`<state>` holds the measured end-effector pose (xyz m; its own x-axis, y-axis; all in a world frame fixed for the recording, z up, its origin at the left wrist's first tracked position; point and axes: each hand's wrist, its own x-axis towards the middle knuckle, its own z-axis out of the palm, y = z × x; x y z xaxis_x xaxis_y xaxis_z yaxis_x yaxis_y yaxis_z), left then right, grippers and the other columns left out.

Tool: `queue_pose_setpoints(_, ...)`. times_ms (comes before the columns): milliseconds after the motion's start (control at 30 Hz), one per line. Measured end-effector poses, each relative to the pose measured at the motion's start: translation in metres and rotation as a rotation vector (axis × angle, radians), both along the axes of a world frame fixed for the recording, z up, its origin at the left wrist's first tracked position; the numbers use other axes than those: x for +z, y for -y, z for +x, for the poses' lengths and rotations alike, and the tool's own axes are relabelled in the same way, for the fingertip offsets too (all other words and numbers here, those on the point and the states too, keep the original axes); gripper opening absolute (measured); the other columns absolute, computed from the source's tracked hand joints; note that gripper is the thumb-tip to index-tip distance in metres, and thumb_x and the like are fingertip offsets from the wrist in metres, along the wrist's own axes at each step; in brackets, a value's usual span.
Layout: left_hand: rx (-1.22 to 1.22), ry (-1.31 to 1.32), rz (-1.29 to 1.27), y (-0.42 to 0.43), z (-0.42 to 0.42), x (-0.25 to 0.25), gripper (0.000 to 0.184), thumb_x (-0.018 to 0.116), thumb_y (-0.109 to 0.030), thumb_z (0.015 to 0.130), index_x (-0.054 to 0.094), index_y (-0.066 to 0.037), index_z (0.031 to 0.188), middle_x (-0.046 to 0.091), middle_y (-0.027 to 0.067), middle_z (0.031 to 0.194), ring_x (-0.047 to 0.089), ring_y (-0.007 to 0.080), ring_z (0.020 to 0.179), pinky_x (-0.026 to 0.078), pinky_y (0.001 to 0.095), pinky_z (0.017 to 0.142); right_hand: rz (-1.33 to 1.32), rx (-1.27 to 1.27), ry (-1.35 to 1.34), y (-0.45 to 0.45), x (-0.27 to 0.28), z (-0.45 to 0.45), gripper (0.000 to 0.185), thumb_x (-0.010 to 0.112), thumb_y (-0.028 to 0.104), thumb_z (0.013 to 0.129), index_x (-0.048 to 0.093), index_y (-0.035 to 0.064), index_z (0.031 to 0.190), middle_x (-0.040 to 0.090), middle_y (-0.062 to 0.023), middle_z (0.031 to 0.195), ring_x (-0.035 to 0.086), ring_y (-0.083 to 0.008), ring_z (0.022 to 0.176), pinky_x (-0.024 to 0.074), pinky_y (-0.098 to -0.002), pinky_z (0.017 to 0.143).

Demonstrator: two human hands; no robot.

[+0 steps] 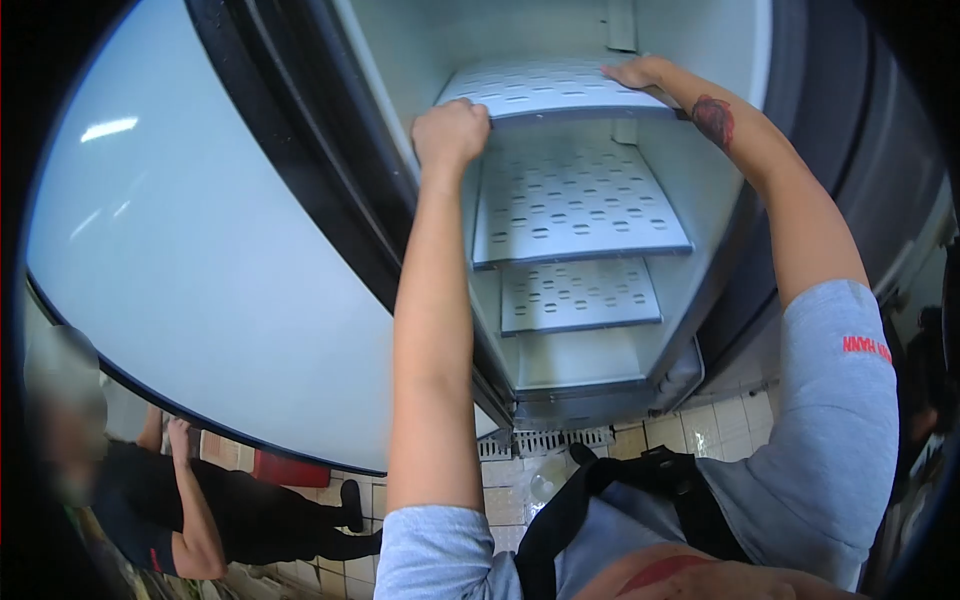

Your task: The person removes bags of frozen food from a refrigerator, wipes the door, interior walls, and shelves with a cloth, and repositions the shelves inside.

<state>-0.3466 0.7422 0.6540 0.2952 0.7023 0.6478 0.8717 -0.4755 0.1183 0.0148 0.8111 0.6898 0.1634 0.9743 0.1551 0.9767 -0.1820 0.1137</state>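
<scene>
A white slotted refrigerator shelf [545,84] sits high in the cabinet, its grey front edge towards me. My left hand [452,133] is closed at the front left corner of this shelf, fingers curled over its edge. Over on the right side, my right hand [637,72] lies on top of the same shelf with its fingers stretched out to the left. Below are a second slotted shelf [580,205] and a smaller-looking lower shelf [580,294].
A large open door [220,240] fills the left side. Behind it stands a co-worker in dark clothes [260,505], near a red object [290,468]. A floor drain grate [560,440] and a clear round container [545,485] are on the tiled floor [700,425].
</scene>
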Motion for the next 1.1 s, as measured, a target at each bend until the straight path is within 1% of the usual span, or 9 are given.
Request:
queue_pose_setpoints(100,0.013,0.053,0.072,-0.003,0.001,-0.004,0.040,0.040,-0.028,0.085,0.070,-0.002,0.082,0.068,0.0195,0.087,0.065,0.0351,0.085,0.050,0.0451,0.079,-0.071,0.103,0.024,-0.042,0.005,-0.016,0.073,0.018,0.056,0.097,0.049,-0.0005,0.131,0.040,-0.0227,0.141,0.033,-0.0381,0.134,0.0246,-0.0444,0.111)
queue_pose_setpoints(300,-0.033,0.143,0.288,-0.009,0.001,-0.008,0.030,0.047,-0.022,0.077,0.067,-0.001,0.071,0.065,0.0160,0.073,0.063,0.0320,0.071,0.049,0.0444,0.070,-0.027,0.132,-0.071,-0.188,-0.001,0.002,0.062,0.029,0.047,0.097,0.051,-0.0024,0.128,0.046,-0.0247,0.134,0.041,-0.0379,0.127,0.0300,-0.0442,0.107)
queue_pose_setpoints(400,-0.024,0.169,0.273,-0.010,0.001,-0.007,0.030,0.045,-0.021,0.077,0.069,-0.004,0.079,0.067,0.0167,0.083,0.064,0.0333,0.079,0.049,0.0454,0.073,-0.070,0.197,-0.073,-0.236,0.003,-0.024,0.059,0.033,0.044,0.095,0.051,-0.0029,0.127,0.049,-0.0250,0.132,0.044,-0.0375,0.125,0.0317,-0.0437,0.106)
queue_pose_setpoints(600,-0.006,0.218,0.319,-0.013,0.005,-0.009,0.050,0.044,-0.020,0.074,0.060,-0.005,0.118,0.065,0.0167,0.076,0.063,0.0323,0.073,0.049,0.0446,0.073,-0.100,0.445,-0.134,-0.275,0.009,-0.093,0.054,0.042,0.038,0.092,0.052,-0.0039,0.125,0.053,-0.0255,0.127,0.048,-0.0368,0.121,0.0350,-0.0428,0.104)
queue_pose_setpoints(700,0.025,0.189,0.229,-0.009,0.007,-0.008,0.058,0.045,-0.021,0.074,0.052,-0.004,0.130,0.066,0.0174,0.084,0.063,0.0330,0.079,0.049,0.0450,0.077,0.102,0.631,-0.204,-0.240,-0.003,-0.136,0.048,0.044,0.030,0.092,0.050,-0.0017,0.128,0.050,-0.0234,0.132,0.048,-0.0332,0.122,0.0355,-0.0409,0.104)
queue_pose_setpoints(767,0.023,0.185,0.250,-0.011,0.007,-0.011,0.062,0.045,-0.022,0.075,0.046,-0.004,0.134,0.064,0.0201,0.097,0.061,0.0344,0.089,0.047,0.0453,0.083,0.084,0.889,-0.279,-0.234,-0.010,-0.153,0.048,0.043,0.028,0.093,0.045,0.0075,0.136,0.049,-0.0187,0.135,0.047,-0.0320,0.122,0.0343,-0.0398,0.104)
queue_pose_setpoints(933,0.012,0.199,0.409,-0.020,0.000,-0.012,0.071,0.046,-0.025,0.076,0.032,-0.003,0.142,0.044,0.0293,0.134,0.047,0.0408,0.120,0.040,0.0460,0.100,-0.089,0.936,-0.629,-0.105,0.012,-0.186,0.041,0.049,0.021,0.091,0.054,0.0066,0.129,0.058,-0.0089,0.125,0.051,-0.0199,0.113,0.0379,-0.0327,0.099)
queue_pose_setpoints(967,-0.005,0.203,0.310,-0.018,0.000,-0.011,0.073,0.047,-0.028,0.078,0.028,-0.001,0.144,0.038,0.0308,0.139,0.040,0.0426,0.127,0.034,0.0455,0.105,-0.101,0.949,-0.622,-0.080,0.013,-0.188,0.039,0.049,0.019,0.091,0.056,0.0060,0.127,0.059,-0.0081,0.123,0.051,-0.0184,0.111,0.0384,-0.0317,0.098)
queue_pose_setpoints(1100,-0.107,0.259,0.236,-0.011,-0.002,-0.004,0.078,0.049,-0.043,0.085,0.026,0.004,0.143,0.036,0.0312,0.140,0.037,0.0419,0.130,0.032,0.0445,0.107,-0.110,1.090,-0.669,-0.015,0.011,-0.194,0.039,0.051,0.014,0.088,0.058,0.0056,0.125,0.061,-0.0084,0.117,0.053,-0.0175,0.106,0.0405,-0.0307,0.095)
